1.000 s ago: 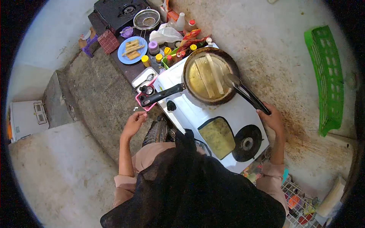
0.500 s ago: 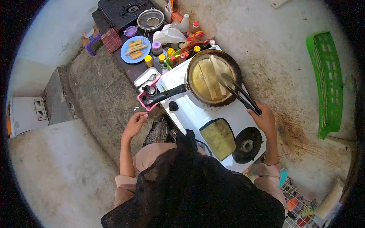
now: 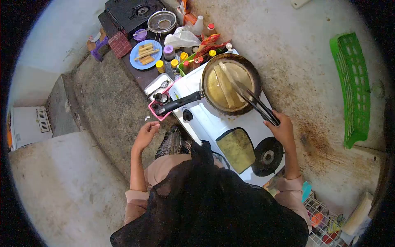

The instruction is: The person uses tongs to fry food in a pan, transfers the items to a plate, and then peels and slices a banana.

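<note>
My right hand [image 3: 282, 128] is wrapped round the black handles of a pair of tongs [image 3: 259, 105], whose tips reach into the frying pan [image 3: 214, 105]. The tips touch or lie over one of the long pale rolls [image 3: 224, 85] in the oil; whether they grip it I cannot tell. The pan sits on the white stove [image 3: 205, 119], its black handle pointing left. Beside the stove's front edge, my left hand [image 3: 147, 133] hangs in the air with its fingers curled together; anything between the fingertips is too small to make out.
Left of the pan are a blue plate [image 3: 135, 61] of browned rolls, a strainer [image 3: 162, 21], several jars and bottles, and a pink basket [image 3: 152, 110]. A dark-edged cloth [image 3: 236, 150] and a black burner [image 3: 268, 156] lie on the stove. A green rack [image 3: 353, 90] stands right.
The tongs and my right hand have shifted slightly left. In the pan, the right-hand roll has moved left, closer to the other one. My left hand stays almost where it was.
</note>
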A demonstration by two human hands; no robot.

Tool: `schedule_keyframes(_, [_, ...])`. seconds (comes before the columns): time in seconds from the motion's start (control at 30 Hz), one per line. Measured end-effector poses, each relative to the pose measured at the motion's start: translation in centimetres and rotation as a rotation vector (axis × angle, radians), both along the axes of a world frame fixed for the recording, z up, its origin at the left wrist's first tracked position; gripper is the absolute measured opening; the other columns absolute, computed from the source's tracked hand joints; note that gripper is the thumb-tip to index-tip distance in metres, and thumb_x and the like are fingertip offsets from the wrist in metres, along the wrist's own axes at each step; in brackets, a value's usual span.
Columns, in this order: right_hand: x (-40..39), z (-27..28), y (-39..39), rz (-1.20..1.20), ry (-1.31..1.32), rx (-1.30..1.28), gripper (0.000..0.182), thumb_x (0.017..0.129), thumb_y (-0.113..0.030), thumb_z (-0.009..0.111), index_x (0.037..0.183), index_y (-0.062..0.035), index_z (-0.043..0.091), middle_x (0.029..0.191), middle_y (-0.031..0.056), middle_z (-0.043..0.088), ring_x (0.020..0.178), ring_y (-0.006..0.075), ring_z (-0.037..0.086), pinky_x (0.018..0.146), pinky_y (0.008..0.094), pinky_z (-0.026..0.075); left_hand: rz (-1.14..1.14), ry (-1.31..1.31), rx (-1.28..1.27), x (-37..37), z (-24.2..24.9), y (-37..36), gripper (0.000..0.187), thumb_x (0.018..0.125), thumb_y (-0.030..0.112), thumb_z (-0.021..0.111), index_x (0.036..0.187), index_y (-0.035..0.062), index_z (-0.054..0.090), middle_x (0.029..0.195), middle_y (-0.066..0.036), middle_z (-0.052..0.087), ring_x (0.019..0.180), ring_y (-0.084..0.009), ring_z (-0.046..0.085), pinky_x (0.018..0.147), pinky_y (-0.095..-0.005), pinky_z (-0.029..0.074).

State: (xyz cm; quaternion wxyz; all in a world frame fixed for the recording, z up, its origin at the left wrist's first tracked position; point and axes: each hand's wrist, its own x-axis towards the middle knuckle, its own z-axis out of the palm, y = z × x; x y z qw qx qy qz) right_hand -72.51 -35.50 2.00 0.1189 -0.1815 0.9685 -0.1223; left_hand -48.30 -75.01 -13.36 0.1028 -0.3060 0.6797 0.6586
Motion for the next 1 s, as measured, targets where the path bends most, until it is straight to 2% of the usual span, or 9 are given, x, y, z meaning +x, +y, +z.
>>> schedule_keyframes(0.17, [1.6, 0.5, -0.5, 0.0, 0.084, 0.034, 0.052, 0.067, -0.033, 0.069, 0.107, -0.0015, 0.056, 0.095, 0.0202, 0.057, 0.096, 0.0342, 0.052, 0.084, 0.0401, 0.04, 0.014, 0.003, 0.012, 0.1, -0.6, -0.1, 0.03, 0.086, 0.022, 0.051, 0.106, -0.0009, 0.052, 0.082, -0.003, 0.056, 0.075, -0.0098, 0.051, 0.069, -0.0234, 0.041])
schedule_keyframes(0.27, [1.7, 0.3, 0.1, -0.039, 0.039, -0.002, 0.052, 0.067, -0.033, 0.07, 0.107, -0.0019, 0.056, 0.094, 0.0201, 0.058, 0.094, 0.0329, 0.054, 0.083, 0.0388, 0.041, -0.008, -0.007, -0.009, 0.0, -0.5, -0.1, 0.03, 0.086, 0.021, 0.052, 0.106, -0.001, 0.052, 0.082, -0.003, 0.056, 0.075, -0.0098, 0.051, 0.069, -0.0233, 0.042])
schedule_keyframes(0.37, [1.6, 1.6, 0.1, -0.137, -0.152, -0.092, 0.053, 0.067, -0.033, 0.071, 0.107, -0.0017, 0.056, 0.091, 0.0177, 0.06, 0.091, 0.0289, 0.057, 0.082, 0.0366, 0.042, -0.013, -0.009, -0.027, 0.0, -0.5, -0.1, 0.029, 0.086, 0.021, 0.052, 0.105, -0.001, 0.053, 0.082, -0.003, 0.056, 0.075, -0.0099, 0.052, 0.069, -0.0235, 0.042])
schedule_keyframes(0.47, [0.8, -0.5, 2.7, -0.193, -0.338, -0.277, 0.048, 0.07, -0.032, 0.069, 0.106, -0.0026, 0.058, 0.081, 0.0098, 0.061, 0.072, 0.0181, 0.058, 0.065, 0.0293, 0.046, -0.007, 0.006, -0.03, -0.1, -0.3, 0.0, 0.028, 0.086, 0.021, 0.052, 0.104, -0.0009, 0.053, 0.08, -0.003, 0.056, 0.074, -0.0099, 0.052, 0.068, -0.0237, 0.042])
schedule_keyframes(0.57, [-0.2, 0.8, 2.4, -0.321, -0.692, -0.341, 0.043, 0.074, -0.029, 0.067, 0.107, -0.0037, 0.057, 0.073, 0.0017, 0.056, 0.057, 0.0081, 0.05, 0.047, 0.0218, 0.039, -0.005, 0.003, -0.009, -0.2, 0.0, 0.3, 0.028, 0.086, 0.021, 0.052, 0.103, -0.001, 0.054, 0.079, -0.003, 0.056, 0.073, -0.0099, 0.051, 0.067, -0.024, 0.042])
schedule_keyframes(0.67, [-1.1, -0.9, 3.6, -0.494, -0.79, -0.479, 0.041, 0.076, -0.027, 0.065, 0.109, -0.0045, 0.056, 0.068, -0.0026, 0.05, 0.049, 0.0036, 0.042, 0.039, 0.0183, 0.03, -0.01, 0.011, -0.007, 0.0, -0.3, 0.2, 0.028, 0.086, 0.021, 0.052, 0.103, -0.0011, 0.054, 0.078, -0.003, 0.056, 0.073, -0.0101, 0.051, 0.067, -0.0242, 0.042])
schedule_keyframes(0.87, [-2.0, -1.2, 4.5, -0.53, -0.732, -0.405, 0.043, 0.076, -0.029, 0.064, 0.11, -0.0035, 0.055, 0.065, -0.004, 0.05, 0.048, 0.0051, 0.043, 0.04, 0.019, 0.032, 0.002, 0.013, -0.026, 0.2, 0.0, 0.0, 0.029, 0.085, 0.022, 0.052, 0.103, -0.0013, 0.053, 0.078, -0.003, 0.056, 0.073, -0.0104, 0.052, 0.066, -0.0244, 0.042])
schedule_keyframes(1.0, [-2.1, -1.2, 4.5, -0.441, -0.623, -0.281, 0.043, 0.075, -0.033, 0.065, 0.106, -0.004, 0.058, 0.061, -0.0039, 0.049, 0.047, 0.0054, 0.043, 0.043, 0.0196, 0.035, -0.031, 0.014, -0.094, 0.1, -0.4, -0.5, 0.035, 0.087, 0.028, 0.051, 0.108, 0.0005, 0.052, 0.084, -0.005, 0.059, 0.078, -0.0122, 0.055, 0.069, -0.0259, 0.043])
